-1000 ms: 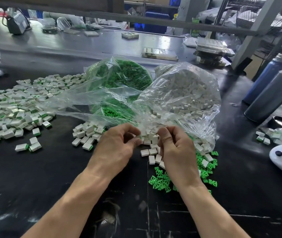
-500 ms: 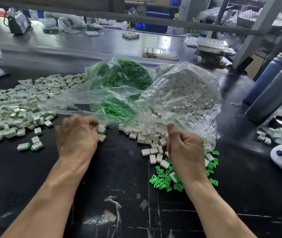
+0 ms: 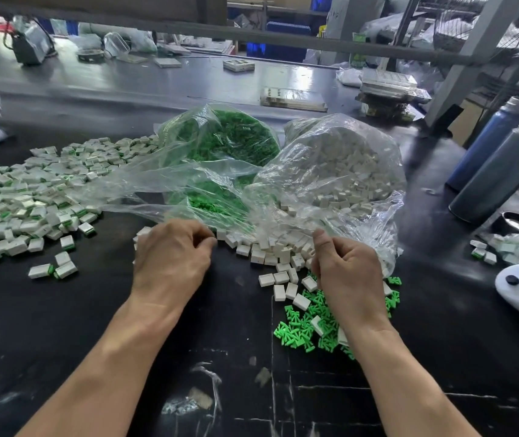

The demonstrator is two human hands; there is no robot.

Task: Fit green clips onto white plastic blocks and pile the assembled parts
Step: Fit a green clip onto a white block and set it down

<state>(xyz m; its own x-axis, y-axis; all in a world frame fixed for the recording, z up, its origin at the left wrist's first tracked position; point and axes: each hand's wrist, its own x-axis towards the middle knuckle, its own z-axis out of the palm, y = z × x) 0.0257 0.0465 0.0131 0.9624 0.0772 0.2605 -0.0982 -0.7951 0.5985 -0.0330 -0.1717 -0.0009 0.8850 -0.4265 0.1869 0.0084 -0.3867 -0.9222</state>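
L hand [image 3: 173, 257]: fingers curled, tips at the near edge of the loose white blocks [image 3: 270, 253]. Looks like it's pinching or reaching for one, but can't tell if anything's held; fingers hide it. R hand [image 3: 346, 272]: fingers curled under, thumb up, over the spot where blocks meet the green clips [image 3: 308, 329]. Contents hidden too, can't tell if it grips a clip.

Step, as I judge it: pick-up for a new assembly, L going for a block, R for a clip. No fit under way yet; hands are apart.

Outward: clips lie just below/under R hand on the worktop [image 3: 62, 357], a few blocks mixed in. Just past both hands, clear block bag [image 3: 340, 171] w/ mouth open toward them, blocks spilling out. Behind L hand, clip bag [image 3: 220, 143]. Far L of L hand: big pile [image 3: 21, 203] of done parts w/ green showing, some strays near it.

Next move needs: one block and one clip singled out, hands brought together, clip lined up w/ block slot and pressed in, then toss L onto pile. Risk: grabbing doubles from the heap.
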